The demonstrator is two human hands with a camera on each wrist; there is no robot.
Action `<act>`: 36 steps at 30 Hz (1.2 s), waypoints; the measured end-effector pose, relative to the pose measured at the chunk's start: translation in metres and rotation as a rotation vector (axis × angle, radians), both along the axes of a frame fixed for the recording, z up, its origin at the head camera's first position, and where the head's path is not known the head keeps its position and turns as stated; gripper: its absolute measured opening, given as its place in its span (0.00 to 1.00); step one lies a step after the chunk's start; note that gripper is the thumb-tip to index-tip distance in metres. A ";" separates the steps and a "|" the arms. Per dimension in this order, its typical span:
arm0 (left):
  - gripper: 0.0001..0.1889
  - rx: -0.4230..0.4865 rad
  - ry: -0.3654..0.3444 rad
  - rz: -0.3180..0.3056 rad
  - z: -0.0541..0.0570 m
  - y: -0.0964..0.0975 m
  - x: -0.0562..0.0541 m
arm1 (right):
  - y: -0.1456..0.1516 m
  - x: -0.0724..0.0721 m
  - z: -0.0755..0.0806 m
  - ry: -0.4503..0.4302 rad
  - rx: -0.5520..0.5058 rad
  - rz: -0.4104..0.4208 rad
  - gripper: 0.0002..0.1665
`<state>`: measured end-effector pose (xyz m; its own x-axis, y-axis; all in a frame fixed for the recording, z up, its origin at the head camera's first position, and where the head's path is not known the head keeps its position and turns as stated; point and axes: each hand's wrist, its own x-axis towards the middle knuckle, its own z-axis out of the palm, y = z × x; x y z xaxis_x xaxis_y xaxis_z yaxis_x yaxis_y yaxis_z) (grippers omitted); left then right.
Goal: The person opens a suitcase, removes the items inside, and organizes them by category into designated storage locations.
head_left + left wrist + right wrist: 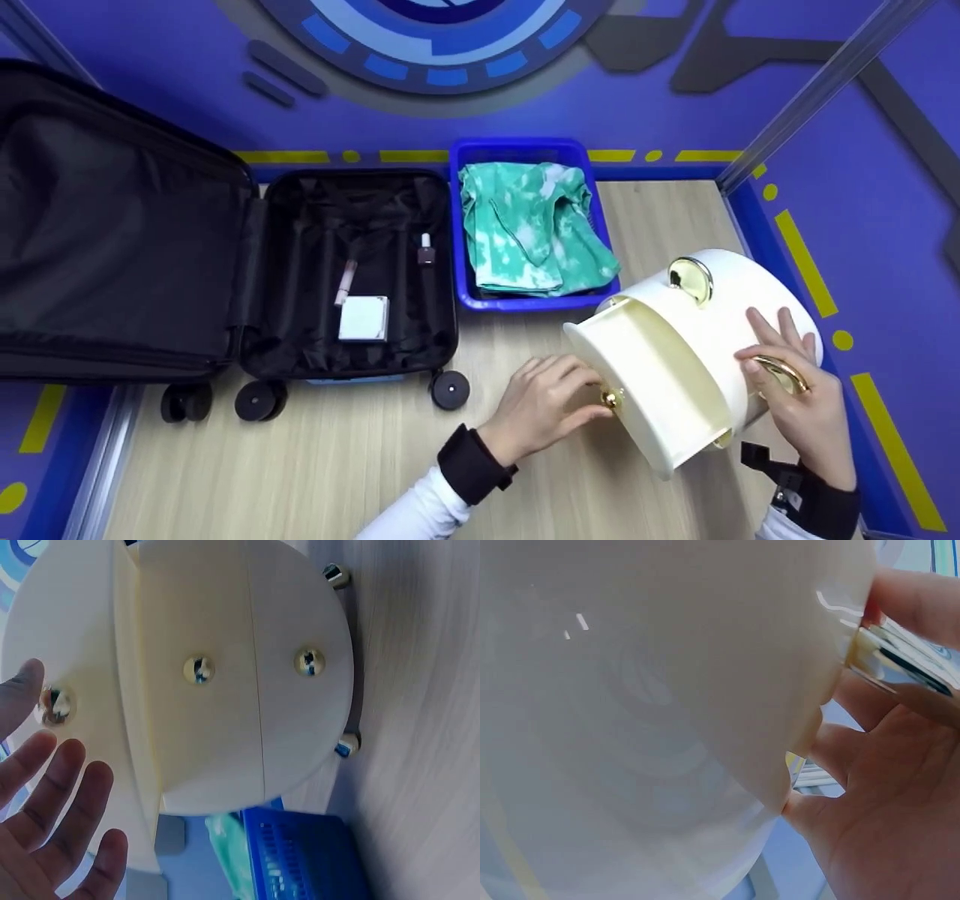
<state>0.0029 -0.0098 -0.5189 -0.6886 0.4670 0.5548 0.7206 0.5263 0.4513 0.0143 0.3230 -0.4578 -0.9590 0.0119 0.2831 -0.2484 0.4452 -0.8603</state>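
A white rounded drawer box (724,322) with gold fittings stands tilted at the right, its top drawer (667,367) pulled out. My left hand (551,401) has thumb and index finger on either side of that drawer's round gold knob (56,705), the other fingers spread. Two lower drawer fronts with gold knobs show closed in the left wrist view. On the box's far side, my right hand (806,405) has thumb and index finger around a gold handle (784,373); its other fingers spread against the white shell (667,690). The pulled-out drawer shows a bare cream inside.
An open black suitcase (251,300) lies at the left, holding a nail polish bottle (426,251), a pink tube (346,283) and a white square case (364,318). Beside it, a blue basket (480,304) holds folded green-and-white cloth (525,232). Blue walls stand behind and right.
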 end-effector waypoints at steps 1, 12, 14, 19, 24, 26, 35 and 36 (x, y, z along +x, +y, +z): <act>0.17 0.009 0.007 0.011 0.000 -0.005 -0.002 | 0.000 0.000 0.000 0.000 0.001 -0.002 0.09; 0.16 -0.106 -0.241 0.472 0.006 -0.112 -0.066 | 0.005 0.003 0.000 0.006 0.017 -0.026 0.09; 0.19 -0.192 -0.376 0.556 0.012 -0.136 -0.080 | 0.005 0.002 0.000 0.008 0.017 -0.024 0.09; 0.25 -0.331 -0.651 0.694 0.016 -0.188 -0.117 | 0.005 0.002 0.000 0.003 0.012 -0.021 0.09; 0.37 -0.449 -0.858 0.730 0.007 -0.218 -0.140 | 0.004 0.001 -0.002 0.017 0.002 -0.009 0.09; 0.43 -0.504 -0.935 0.717 0.003 -0.223 -0.143 | 0.004 0.000 -0.003 0.028 0.000 -0.001 0.10; 0.43 -0.602 -1.096 0.647 -0.016 -0.227 -0.138 | 0.002 -0.001 -0.002 0.015 0.001 0.006 0.09; 0.43 -0.605 -1.098 0.640 -0.018 -0.227 -0.137 | 0.002 -0.001 -0.001 0.012 0.004 0.004 0.09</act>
